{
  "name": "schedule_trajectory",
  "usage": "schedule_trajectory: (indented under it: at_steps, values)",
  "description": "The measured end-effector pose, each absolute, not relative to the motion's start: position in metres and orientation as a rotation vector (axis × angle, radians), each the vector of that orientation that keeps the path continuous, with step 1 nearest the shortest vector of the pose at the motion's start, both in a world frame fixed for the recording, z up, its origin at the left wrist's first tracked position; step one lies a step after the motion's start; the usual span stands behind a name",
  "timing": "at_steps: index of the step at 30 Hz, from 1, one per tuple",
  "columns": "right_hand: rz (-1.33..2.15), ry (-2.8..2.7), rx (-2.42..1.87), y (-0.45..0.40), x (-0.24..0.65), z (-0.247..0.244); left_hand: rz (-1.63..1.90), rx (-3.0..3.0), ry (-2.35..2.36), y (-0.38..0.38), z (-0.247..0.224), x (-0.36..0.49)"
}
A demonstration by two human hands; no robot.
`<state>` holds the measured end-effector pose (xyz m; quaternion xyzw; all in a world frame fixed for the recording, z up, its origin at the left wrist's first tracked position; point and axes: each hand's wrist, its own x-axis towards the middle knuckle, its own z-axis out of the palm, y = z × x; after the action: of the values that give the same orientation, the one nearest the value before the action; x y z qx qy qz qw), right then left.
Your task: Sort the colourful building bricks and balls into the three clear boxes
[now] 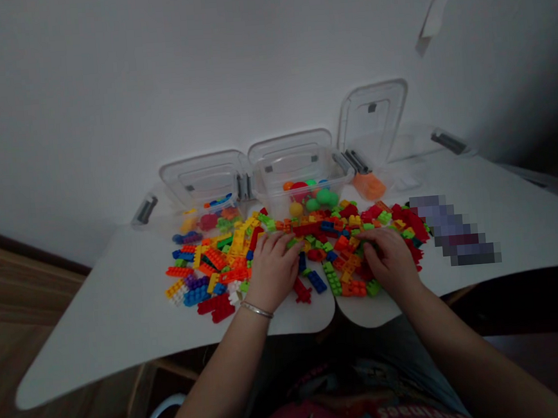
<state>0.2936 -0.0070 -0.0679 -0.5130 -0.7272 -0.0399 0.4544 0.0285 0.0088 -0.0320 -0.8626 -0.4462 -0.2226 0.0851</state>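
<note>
A large heap of plastic toy building bricks (pixel 282 254) in red, orange, yellow, green, blue and purple covers the middle of the white table (pixel 98 313). My left hand (pixel 274 270) lies palm down on the heap, its fingertips among orange and green bricks. My right hand (pixel 392 261) rests on red and orange bricks, fingers curled downward. Whether either hand grips a brick is hidden under the fingers. A loose blue brick (pixel 317 281) and a red brick (pixel 303 291) lie between my hands.
Behind the heap stand clear plastic boxes with raised lids: one (pixel 206 202) holds bricks, another (pixel 301 181) holds green, red and yellow balls. An orange object (pixel 368 186) sits beside them. A pixelated patch (pixel 454 230) covers something at right. A white wall rises behind.
</note>
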Motion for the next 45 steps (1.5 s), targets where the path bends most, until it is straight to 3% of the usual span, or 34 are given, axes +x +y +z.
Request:
schedule_trajectory:
  at_steps: [15, 22, 45]
  values:
    - [-0.117, -1.790, -1.299, -0.005, 0.294, -0.070, -0.739, -2.363, -1.512, 0.012, -0.040, 0.024]
    - [-0.127, -1.786, -1.285, -0.007, 0.293, -0.068, -0.567, -2.644, -1.226, 0.007, -0.041, 0.030]
    - [-0.104, -1.789, -1.285, -0.007, 0.294, -0.068, -0.393, -2.480, -1.650, 0.024, -0.027, 0.059]
